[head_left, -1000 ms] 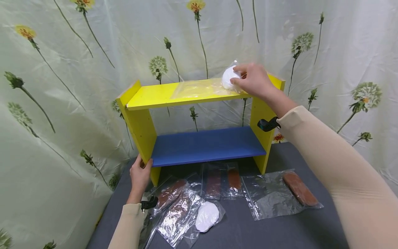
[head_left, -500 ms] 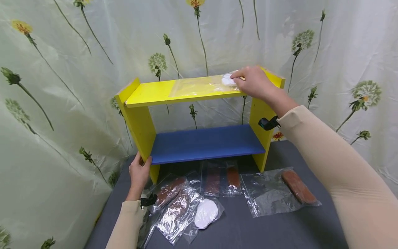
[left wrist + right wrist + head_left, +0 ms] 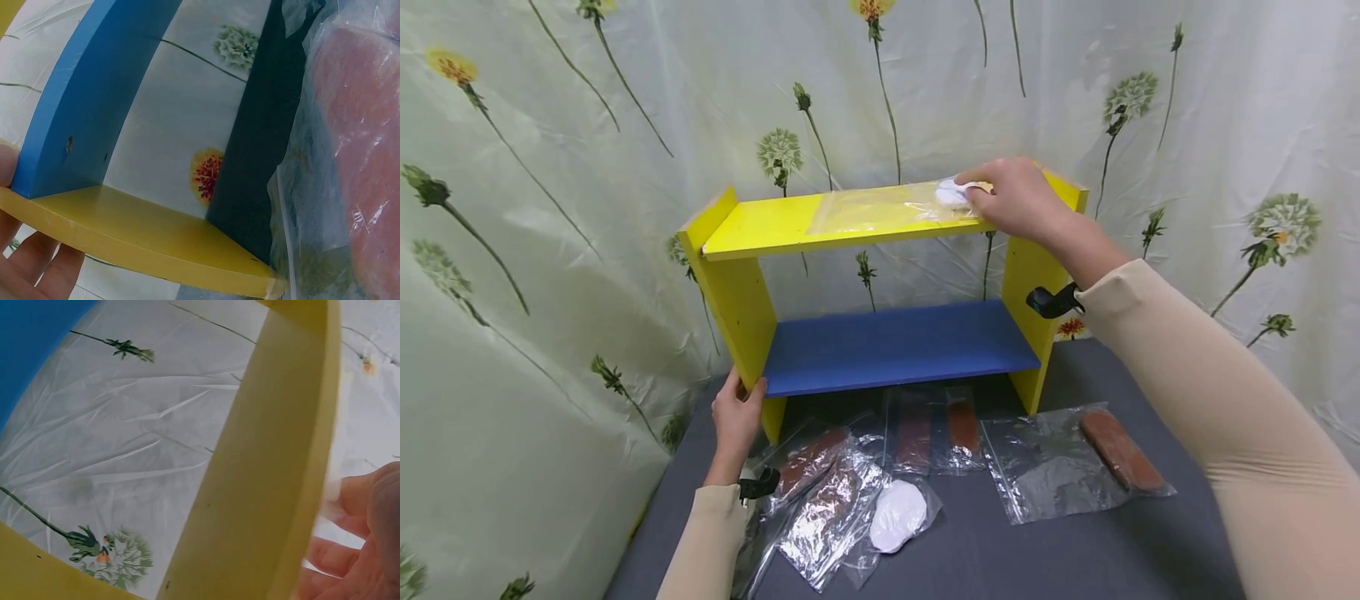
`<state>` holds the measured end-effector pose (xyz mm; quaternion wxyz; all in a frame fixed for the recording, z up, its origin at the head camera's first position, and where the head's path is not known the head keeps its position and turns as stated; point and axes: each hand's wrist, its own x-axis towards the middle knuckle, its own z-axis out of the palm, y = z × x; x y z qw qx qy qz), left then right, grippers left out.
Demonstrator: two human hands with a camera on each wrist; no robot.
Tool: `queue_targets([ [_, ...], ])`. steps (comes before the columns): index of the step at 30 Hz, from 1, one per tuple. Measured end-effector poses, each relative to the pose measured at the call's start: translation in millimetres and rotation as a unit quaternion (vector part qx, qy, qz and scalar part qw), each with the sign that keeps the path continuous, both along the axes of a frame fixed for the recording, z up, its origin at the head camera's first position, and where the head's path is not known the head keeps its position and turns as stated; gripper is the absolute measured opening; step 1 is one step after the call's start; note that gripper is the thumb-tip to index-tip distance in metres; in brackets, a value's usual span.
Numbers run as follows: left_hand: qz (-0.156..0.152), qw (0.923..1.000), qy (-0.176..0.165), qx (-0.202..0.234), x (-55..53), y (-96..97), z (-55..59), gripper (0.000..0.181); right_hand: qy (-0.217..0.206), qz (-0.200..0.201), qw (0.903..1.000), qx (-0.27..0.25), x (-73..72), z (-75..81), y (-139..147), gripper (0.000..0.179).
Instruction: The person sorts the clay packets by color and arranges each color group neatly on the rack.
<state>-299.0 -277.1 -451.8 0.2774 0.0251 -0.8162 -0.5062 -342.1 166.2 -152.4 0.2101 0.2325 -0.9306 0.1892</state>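
Gripping the yellow side panel (image 3: 739, 312) beside the blue shelf (image 3: 901, 348) with left hand (image 3: 736, 421); with right hand (image 3: 1013, 198), pinching a bagged white disc (image 3: 950, 196) on the yellow top shelf (image 3: 772, 222).

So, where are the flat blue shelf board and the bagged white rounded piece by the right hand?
Flat blue shelf board (image 3: 898, 346): head view, middle of its upper face.
Bagged white rounded piece (image 3: 948, 197): head view, its visible left part.

Backdrop: dandelion-print curtain (image 3: 970, 108) behind and to the left of a dark grey work surface (image 3: 1015, 558).
Curtain is pale, creased and faintly glossy; print shows long-stemmed yellow-orange blooms (image 3: 452, 65), round seed heads (image 3: 1131, 100) and closed green buds (image 3: 428, 187). Surface is matte. Light falls brighter at right, dimmer at lower left.
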Motion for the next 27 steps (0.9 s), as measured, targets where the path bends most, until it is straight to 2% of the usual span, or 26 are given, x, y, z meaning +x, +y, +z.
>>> queue_targets([
  [5, -0.003, 1.0, 0.007, -0.003, 2.0, 1.1, -0.6, 0.043, 0.032, 0.017, 0.9991, -0.023, 13.9, -0.4, 8, 0.037],
  [13, -0.006, 0.9998, 0.018, -0.01, 1.0, -0.2, -0.9, 0.04, 0.129, 0.052, 0.989, -0.051, 45.2, -8.7, 20, 0.033],
  [19, -0.003, 0.9999, 0.009, -0.012, 2.3, -0.2, -0.9, 0.04, 0.179, 0.077, 0.9785, -0.067, 63.1, -27.8, 22, 0.036],
  [27, -0.001, 0.9999, 0.01, -0.012, 2.4, 0.5, 0.6, 0.04, 0.204, 0.106, 0.9702, -0.077, 80.4, -60.1, 20, 0.044],
])
